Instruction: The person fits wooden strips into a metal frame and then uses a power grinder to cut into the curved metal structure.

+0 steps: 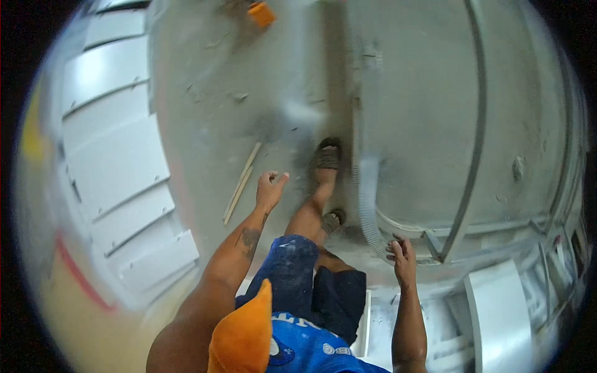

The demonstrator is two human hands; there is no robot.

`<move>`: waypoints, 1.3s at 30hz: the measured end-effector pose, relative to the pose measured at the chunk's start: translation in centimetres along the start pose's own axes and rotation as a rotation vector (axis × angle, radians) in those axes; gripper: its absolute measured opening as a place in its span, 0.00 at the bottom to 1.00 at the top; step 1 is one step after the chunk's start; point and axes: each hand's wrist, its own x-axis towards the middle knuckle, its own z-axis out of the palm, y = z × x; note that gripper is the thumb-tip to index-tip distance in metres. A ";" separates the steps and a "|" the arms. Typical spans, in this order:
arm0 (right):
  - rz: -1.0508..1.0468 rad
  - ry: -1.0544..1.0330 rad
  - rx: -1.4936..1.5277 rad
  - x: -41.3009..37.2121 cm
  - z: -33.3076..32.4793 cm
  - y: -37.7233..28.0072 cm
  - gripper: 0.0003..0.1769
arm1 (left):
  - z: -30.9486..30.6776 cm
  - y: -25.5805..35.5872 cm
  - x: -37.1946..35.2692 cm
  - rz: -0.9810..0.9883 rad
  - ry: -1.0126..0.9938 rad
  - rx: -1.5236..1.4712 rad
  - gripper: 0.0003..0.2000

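My left hand [271,190] hangs over the floor in front of my left leg, fingers loosely bent and thumb apart, with nothing in it. Nearest to it are two thin pale strips [241,186] lying on the ground. Off to the right, my right hand [402,250] is held low with its fingers slightly curled and apart, also holding nothing. A pale ribbed hose [368,205] runs down just left of that hand, close to the fingertips in this view.
White panels [115,165] stand in an overlapping row on the left. A metal frame [477,124] spans the right side. White panels and parts, including a large curved panel [500,314], sit lower right. An orange object [261,13] lies far ahead on the dusty floor [211,112].
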 end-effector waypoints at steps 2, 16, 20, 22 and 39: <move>-0.029 -0.058 -0.028 -1.7 1.7 0.7 0.23 | -1.9 -9.0 1.0 -0.109 -0.046 0.239 0.38; 0.181 0.035 -0.609 -7.9 0.2 26.8 0.16 | -4.2 -29.5 14.9 -0.381 0.002 0.611 0.51; 0.300 0.011 -0.458 -7.3 7.2 14.7 0.21 | -4.4 -31.5 20.0 -0.235 -0.101 0.741 0.41; 0.298 0.018 -0.493 -6.3 8.6 11.0 0.21 | -5.0 -30.6 20.3 -0.159 -0.144 0.737 0.36; -0.534 -0.202 -0.708 -7.6 34.2 -31.8 0.28 | -33.0 17.5 7.5 0.837 0.025 -0.363 0.19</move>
